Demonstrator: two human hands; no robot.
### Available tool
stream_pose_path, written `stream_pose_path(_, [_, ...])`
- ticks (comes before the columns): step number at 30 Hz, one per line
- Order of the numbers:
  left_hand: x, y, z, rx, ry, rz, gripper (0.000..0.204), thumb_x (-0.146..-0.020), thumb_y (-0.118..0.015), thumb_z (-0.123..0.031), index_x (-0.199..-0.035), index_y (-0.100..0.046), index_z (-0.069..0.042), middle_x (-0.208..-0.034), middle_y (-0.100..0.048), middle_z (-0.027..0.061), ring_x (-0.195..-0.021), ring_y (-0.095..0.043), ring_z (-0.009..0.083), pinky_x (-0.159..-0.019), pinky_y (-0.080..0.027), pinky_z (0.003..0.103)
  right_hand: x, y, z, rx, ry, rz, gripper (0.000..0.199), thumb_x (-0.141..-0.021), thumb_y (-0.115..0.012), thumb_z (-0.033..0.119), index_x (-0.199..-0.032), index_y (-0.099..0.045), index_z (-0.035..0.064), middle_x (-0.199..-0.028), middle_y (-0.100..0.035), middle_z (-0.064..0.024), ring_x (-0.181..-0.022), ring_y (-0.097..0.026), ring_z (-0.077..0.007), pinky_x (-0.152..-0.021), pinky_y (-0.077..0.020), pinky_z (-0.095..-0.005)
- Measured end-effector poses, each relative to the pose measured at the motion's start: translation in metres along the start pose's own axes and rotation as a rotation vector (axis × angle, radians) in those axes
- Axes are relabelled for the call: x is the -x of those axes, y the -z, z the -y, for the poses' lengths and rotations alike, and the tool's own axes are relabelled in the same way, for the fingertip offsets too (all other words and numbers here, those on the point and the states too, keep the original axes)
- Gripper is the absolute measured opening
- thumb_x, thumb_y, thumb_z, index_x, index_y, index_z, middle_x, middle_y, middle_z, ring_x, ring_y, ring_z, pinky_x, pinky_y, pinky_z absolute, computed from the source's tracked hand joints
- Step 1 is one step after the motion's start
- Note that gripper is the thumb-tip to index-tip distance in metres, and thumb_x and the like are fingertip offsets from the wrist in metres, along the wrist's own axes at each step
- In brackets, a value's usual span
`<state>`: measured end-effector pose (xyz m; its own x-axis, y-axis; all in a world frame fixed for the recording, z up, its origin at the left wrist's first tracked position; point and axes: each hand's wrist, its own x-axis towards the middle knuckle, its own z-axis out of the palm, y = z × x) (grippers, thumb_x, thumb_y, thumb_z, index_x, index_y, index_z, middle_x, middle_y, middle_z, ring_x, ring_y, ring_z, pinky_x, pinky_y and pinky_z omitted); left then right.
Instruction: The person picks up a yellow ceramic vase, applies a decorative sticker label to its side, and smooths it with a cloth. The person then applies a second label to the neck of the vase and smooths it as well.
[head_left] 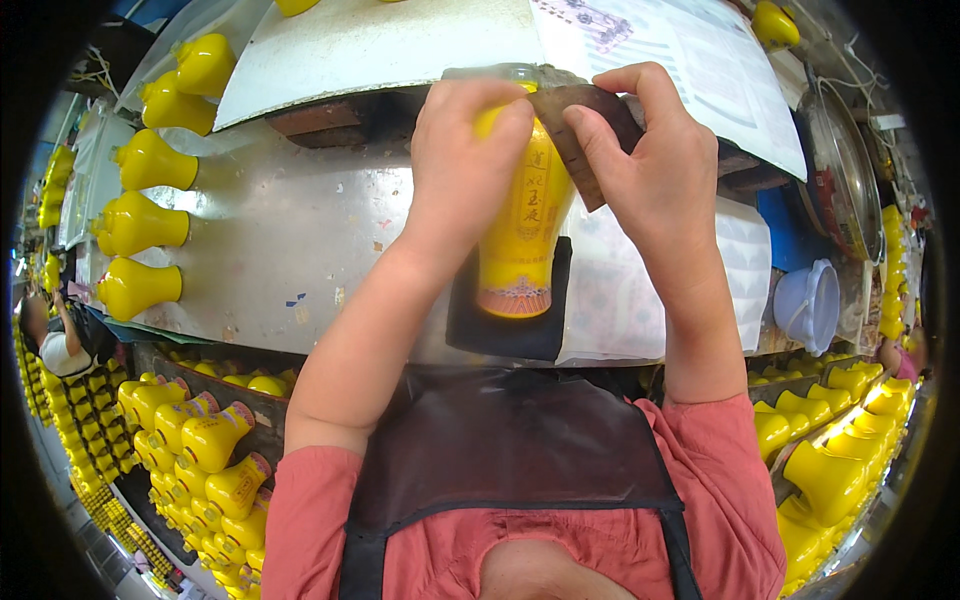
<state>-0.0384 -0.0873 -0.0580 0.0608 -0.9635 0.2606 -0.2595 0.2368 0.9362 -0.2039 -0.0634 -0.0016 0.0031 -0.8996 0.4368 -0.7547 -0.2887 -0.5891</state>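
A yellow bottle (516,262) with a printed label and a patterned band lies on a black pad (467,318) in front of me. My left hand (460,150) is closed around its far part, the thumb near one end of a dark brown flat scraper (578,165). That scraper is pinched between the thumb and fingers of my right hand (655,165). It slants across the bottle's right side, touching or very close to the label. My left fingertips are partly hidden behind the hand.
Several plain yellow bottles (140,222) lie along the table's left side. White printed sheets (690,75) rest on a raised board at the back. Right of the table hangs a pale blue bucket (806,306). Crowded yellow bottles (215,440) stand low on both sides. A person (62,340) is far left.
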Motion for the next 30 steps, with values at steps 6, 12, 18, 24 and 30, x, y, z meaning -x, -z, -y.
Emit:
stream_pose_path(6, [0.002, 0.003, 0.003, -0.025, -0.045, 0.036, 0.026, -0.105, -0.057, -0.02, -0.111, -0.071, 0.001, -0.115, -0.063, 0.0095, -0.105, -0.061, 0.0172, -0.095, -0.048, 0.03, -0.02, 0.007, -0.011, 0.13, 0.112, -0.045, 0.022, -0.09, -0.076, 0.018, -0.102, -0.065, 0.0029, -0.075, -0.073, -0.0154, -0.068, -0.075, -0.0304, -0.061, -0.0574, -0.0347])
stream_pose_path(12, [0.006, 0.0, 0.006, 0.226, 0.031, -0.003, 0.03, -0.104, -0.056, -0.025, -0.113, -0.071, -0.001, -0.112, -0.065, 0.0149, -0.108, -0.062, 0.0291, -0.097, -0.049, 0.038, -0.028, 0.0, -0.015, -0.196, 0.231, 0.113, 0.02, -0.09, -0.075, 0.017, -0.104, -0.076, 0.0036, -0.085, -0.076, -0.0143, -0.076, -0.075, -0.022, -0.072, -0.0578, -0.0294])
stream_pose_path(18, [0.017, 0.002, 0.015, -0.038, -0.165, 0.016, 0.035, -0.1, -0.065, -0.03, -0.12, -0.069, -0.003, -0.119, -0.064, 0.0166, -0.111, -0.062, 0.032, -0.098, -0.049, 0.04, -0.022, -0.002, -0.036, -0.068, 0.383, -0.015, 0.026, -0.09, -0.079, 0.001, -0.115, -0.075, 0.0053, -0.099, -0.078, -0.0087, -0.09, -0.075, -0.0163, -0.081, -0.059, -0.0275])
stream_pose_path(24, [0.015, 0.004, 0.031, 0.208, -0.047, 0.097, 0.039, -0.112, -0.048, -0.032, -0.131, -0.06, -0.001, -0.12, -0.065, 0.0091, -0.106, -0.063, 0.0161, -0.094, -0.052, 0.03, 0.058, 0.003, -0.036, -0.159, 0.868, 0.221, 0.02, -0.079, -0.081, 0.008, -0.095, -0.07, 0.0091, -0.103, -0.076, -0.0145, -0.096, -0.075, -0.0322, -0.078, -0.0618, -0.0398])
stream_pose_path(30, [0.036, 0.0, 0.025, 0.488, 0.111, 0.112, 0.049, -0.114, -0.044, -0.039, -0.15, -0.042, -0.007, -0.135, -0.058, 0.0114, -0.117, -0.062, 0.0191, -0.1, -0.053, 0.032, 0.074, 0.005, -0.03, -0.272, 0.662, 0.149, 0.019, -0.076, -0.075, 0.004, -0.094, -0.072, 0.009, -0.099, -0.075, -0.0125, -0.091, -0.075, -0.0304, -0.077, -0.0616, -0.0393])
